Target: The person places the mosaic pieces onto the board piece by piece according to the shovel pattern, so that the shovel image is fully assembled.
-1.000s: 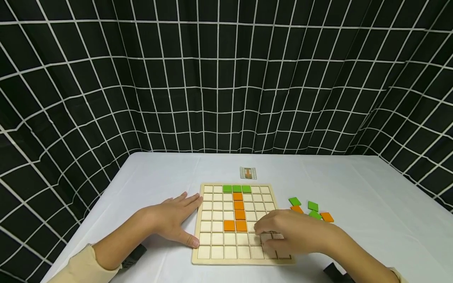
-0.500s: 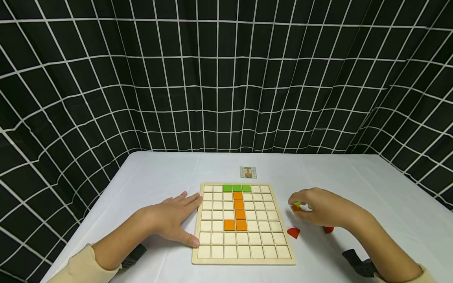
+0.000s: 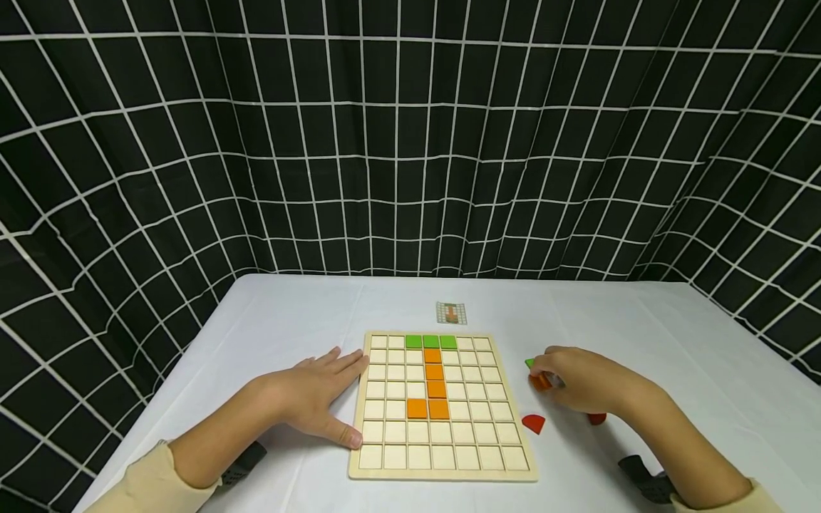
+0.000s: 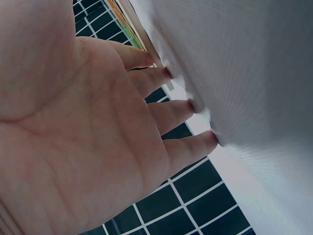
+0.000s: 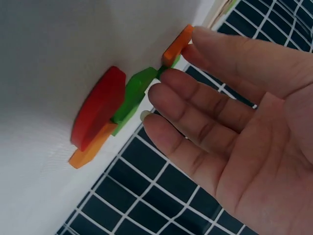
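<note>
My left hand (image 3: 314,395) lies spread on the white table, its fingertips and thumb at the left edge of the wooden grid board (image 3: 385,475). Three green square tiles (image 3: 431,342) fill part of the board's top row, and several orange square tiles (image 3: 436,389) run down below them, with one to the left at the bottom. Right of the board, my right hand (image 3: 593,379) pinches an orange square tile (image 5: 177,46) between thumb and index finger, its other fingers loosely bent. Green tiles (image 5: 137,90) lie close by, mostly hidden by this hand in the head view.
One red quarter-round piece (image 3: 533,423) lies beside the board's right edge. Another red piece (image 5: 100,107) overlaps an orange tile (image 5: 90,149) in the right wrist view. Behind the board is a small picture card (image 3: 452,313). A black gridded curtain (image 3: 410,142) surrounds the table.
My right hand has gone from over the board's lower right to the loose tiles, and its fingers have drawn in on an orange one. A red quarter-round piece now shows beside the board. The left hand stays put.
</note>
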The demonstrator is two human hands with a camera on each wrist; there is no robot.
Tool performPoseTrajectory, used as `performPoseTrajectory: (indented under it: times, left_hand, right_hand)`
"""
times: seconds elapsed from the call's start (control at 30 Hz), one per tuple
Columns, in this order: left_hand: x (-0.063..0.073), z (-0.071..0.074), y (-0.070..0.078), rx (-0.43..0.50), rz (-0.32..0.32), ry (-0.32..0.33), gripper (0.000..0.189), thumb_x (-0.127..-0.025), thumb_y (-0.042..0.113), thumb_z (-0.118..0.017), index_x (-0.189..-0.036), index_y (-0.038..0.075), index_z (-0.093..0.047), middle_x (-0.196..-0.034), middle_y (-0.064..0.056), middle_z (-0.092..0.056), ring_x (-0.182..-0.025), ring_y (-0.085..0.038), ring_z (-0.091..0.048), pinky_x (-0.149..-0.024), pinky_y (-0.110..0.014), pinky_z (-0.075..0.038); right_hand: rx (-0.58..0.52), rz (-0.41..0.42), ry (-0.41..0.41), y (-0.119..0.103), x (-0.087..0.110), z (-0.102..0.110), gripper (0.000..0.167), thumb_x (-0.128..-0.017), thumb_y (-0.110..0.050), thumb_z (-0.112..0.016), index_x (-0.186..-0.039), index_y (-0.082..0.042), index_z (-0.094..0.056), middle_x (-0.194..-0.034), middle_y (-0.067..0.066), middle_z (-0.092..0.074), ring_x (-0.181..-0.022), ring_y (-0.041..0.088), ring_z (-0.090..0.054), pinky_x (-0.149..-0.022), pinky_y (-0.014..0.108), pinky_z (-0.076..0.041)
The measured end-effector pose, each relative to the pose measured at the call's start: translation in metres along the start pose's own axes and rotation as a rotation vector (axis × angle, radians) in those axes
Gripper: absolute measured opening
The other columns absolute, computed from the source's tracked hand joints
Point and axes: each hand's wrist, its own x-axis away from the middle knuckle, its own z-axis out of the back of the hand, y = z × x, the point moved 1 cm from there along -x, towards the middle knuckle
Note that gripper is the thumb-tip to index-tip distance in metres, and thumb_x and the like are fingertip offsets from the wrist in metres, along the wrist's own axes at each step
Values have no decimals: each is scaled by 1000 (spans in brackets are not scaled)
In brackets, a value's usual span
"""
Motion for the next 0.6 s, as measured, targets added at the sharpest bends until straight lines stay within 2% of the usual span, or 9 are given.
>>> performPoseTrajectory:
  times: [0.17,0.3,0.37,0.6]
  left_hand:
    - [0,0,0,3,-2,0,122,-70,82,-67,-161,15,-22,-166,-2,-20,-151,-34,-13,-118,-57,-19]
    - [0,0,0,-6,7,-2,122,-69,83,-67,-162,17,-22,-166,-1,-19,-151,-32,-13,-118,-57,-19]
    - [0,0,0,-7,7,-3,122,-69,83,-66,-162,17,-21,-166,0,-19,-151,-32,-13,-118,-56,-18]
    - [-1,0,0,-3,4,-3,122,-70,83,-66,-162,18,-21,-166,0,-18,-151,-32,-12,-118,-55,-17]
  right_hand:
    - [2,13,19,2,-1,-3,34,-78,13,-69,-84,-20,-62,-80,-6,-48,-72,12,-46,-61,28,-40]
    - [-15,-2,-3,2,0,-4,37,-76,16,-64,-82,-20,-59,-77,-7,-48,-71,12,-46,-62,28,-41]
    - [-12,-3,-6,0,-1,-4,37,-77,16,-64,-80,-21,-58,-75,-8,-48,-70,11,-47,-61,27,-42]
    - [-8,80,8,0,-2,-5,31,-81,1,-76,-75,-23,-56,-69,-10,-48,-66,7,-44,-58,26,-40]
